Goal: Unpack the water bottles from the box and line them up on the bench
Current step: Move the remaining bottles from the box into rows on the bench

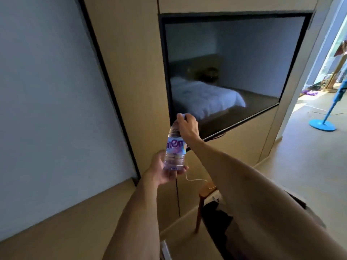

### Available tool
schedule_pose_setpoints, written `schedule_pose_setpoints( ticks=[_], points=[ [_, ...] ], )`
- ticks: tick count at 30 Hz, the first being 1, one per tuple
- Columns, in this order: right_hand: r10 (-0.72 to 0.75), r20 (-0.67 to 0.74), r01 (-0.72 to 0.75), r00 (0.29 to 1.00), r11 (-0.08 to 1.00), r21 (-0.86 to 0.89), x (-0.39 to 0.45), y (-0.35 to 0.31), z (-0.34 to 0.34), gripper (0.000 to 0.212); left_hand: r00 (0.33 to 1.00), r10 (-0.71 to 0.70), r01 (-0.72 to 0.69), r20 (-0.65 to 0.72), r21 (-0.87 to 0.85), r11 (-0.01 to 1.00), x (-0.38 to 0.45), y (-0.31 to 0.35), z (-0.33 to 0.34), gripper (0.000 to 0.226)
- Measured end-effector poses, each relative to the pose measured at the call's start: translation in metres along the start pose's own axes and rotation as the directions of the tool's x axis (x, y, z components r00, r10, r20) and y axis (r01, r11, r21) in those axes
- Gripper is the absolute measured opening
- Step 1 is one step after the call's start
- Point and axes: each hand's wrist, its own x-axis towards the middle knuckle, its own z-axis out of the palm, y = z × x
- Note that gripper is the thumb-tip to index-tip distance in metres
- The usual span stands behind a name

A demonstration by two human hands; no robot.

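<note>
One clear ribbed plastic bottle (174, 147), upright before the black screen (225, 72); left hand (163, 171) fingers curled under its base, right hand (187, 126) fingers pinching its cap.

One view only — a wide-angle camera on the person's head, tilted so the room leans. It looks forward and slightly down along both forearms, which enter from 6 and 5 o'clock and meet near centre. It faces a wood-panelled wall (131, 72) close ahead, with a dark television screen (225, 68) toward 1 o'clock — and, at 3 o'clock, a sunlit doorway farther off.
</note>
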Motion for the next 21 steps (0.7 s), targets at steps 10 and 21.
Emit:
schedule_pose_setpoints(
  ticks=[10, 21],
  points=[
    [0.132, 0.339, -0.107, 0.932, 0.99, -0.092, -0.095, -0.028, 0.18, 0.052, 0.941, 0.269, -0.297, -0.206, -0.121, 0.947, -0.153, -0.005, -0.149, 0.057],
    [0.082, 0.513, -0.226, 0.854, 0.948, 0.225, -0.236, -0.073, 0.37, 0.028, 0.855, 0.104, -0.246, -0.509, -0.221, 0.944, -0.317, -0.022, -0.298, 0.076]
  ],
)
